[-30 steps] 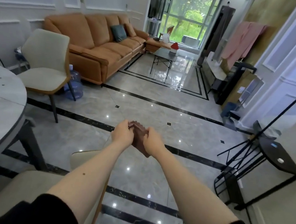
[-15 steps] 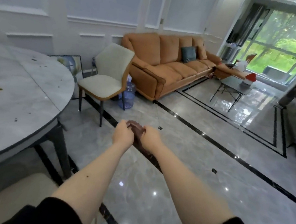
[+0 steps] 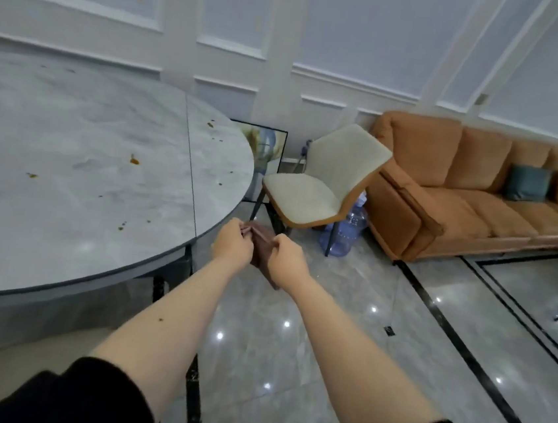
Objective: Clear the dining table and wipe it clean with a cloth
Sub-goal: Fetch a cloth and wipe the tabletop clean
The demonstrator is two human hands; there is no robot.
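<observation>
A small brown cloth (image 3: 262, 248) hangs in the air between both hands, just right of the table's edge. My left hand (image 3: 232, 245) pinches its upper left corner and my right hand (image 3: 287, 261) grips its right side. The round grey marble dining table (image 3: 69, 161) fills the left of the view. Its top bears several small orange-brown food stains (image 3: 134, 161) and crumbs and no dishes.
A cream chair (image 3: 321, 185) stands beyond the table's right edge, with a blue water jug (image 3: 346, 232) behind its leg. An orange sofa (image 3: 479, 191) runs along the right wall. A framed picture (image 3: 267, 144) leans against the wall. Glossy tiled floor lies under my arms.
The view has swung left, bringing the table from the left edge into full view. Both hands still hold the cloth together and have come closer to the table's edge.
</observation>
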